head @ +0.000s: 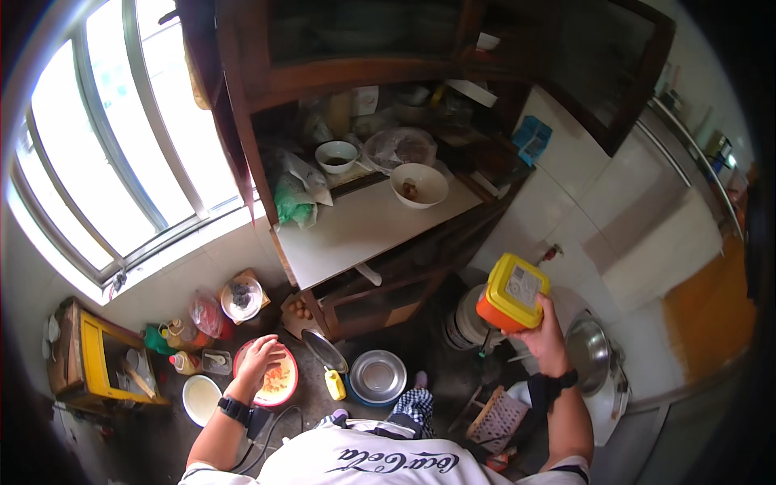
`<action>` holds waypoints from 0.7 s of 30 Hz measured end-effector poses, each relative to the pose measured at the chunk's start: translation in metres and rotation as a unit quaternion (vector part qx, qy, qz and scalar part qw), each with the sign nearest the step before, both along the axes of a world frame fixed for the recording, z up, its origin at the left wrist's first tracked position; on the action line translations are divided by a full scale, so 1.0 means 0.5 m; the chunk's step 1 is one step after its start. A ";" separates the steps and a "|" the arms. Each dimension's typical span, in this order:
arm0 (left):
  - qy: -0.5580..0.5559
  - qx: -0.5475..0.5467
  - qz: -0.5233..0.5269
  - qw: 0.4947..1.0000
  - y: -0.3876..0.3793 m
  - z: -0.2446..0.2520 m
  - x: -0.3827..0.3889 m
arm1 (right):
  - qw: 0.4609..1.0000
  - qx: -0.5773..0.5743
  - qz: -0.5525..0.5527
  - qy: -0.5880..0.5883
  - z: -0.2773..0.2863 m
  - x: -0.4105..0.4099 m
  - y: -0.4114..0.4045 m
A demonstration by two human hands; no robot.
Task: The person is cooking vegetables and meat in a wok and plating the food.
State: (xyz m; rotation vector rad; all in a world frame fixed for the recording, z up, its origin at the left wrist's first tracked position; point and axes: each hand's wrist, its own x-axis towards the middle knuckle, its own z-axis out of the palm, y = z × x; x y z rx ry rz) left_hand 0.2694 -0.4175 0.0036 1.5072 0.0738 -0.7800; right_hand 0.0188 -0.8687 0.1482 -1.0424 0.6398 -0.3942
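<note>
My right hand (536, 330) grips a plastic container (512, 291) with an orange body and a yellow lid; a printed label covers part of the lid. It is held up in the air at the right, tilted. At the left, my left hand (260, 361) is extended with nothing visible in it. Seen from above, it overlaps a red-rimmed bowl (280, 383) that holds a pale mixture with orange bits. Whether the fingers touch the bowl cannot be told. Beside that bowl on the floor stand a yellow bottle (334, 385) and a steel basin (378, 377).
A wooden cabinet with a white counter (364, 233) stands ahead, bearing a white bowl (419, 187). Its upper glass door (606, 73) hangs open. A bucket (464, 324) is near the right hand, a plastic basket (498, 418) below. Bottles (185, 362) and a yellow-framed cabinet (100, 357) line the left.
</note>
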 end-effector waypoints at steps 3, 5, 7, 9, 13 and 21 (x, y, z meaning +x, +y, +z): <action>0.016 0.007 0.084 0.996 -0.009 -0.022 -0.068 | 0.998 -0.008 0.061 -0.009 0.017 0.080 -0.119; 0.052 0.008 0.149 0.987 -0.003 -0.032 -0.123 | 0.994 -0.029 0.105 -0.028 0.025 0.134 -0.184; 0.099 0.018 0.216 0.971 -0.031 -0.004 -0.177 | 0.992 -0.022 0.124 -0.027 0.047 0.187 -0.234; 0.104 -0.015 0.235 0.966 -0.034 -0.013 -0.225 | 0.983 -0.048 0.174 -0.031 0.070 0.236 -0.275; 0.117 0.029 0.284 0.951 -0.063 0.000 -0.301 | 0.978 -0.086 0.185 -0.034 0.109 0.321 -0.312; 0.112 0.028 0.336 0.935 -0.056 -0.042 -0.370 | 0.973 -0.055 0.223 -0.003 0.163 0.502 -0.343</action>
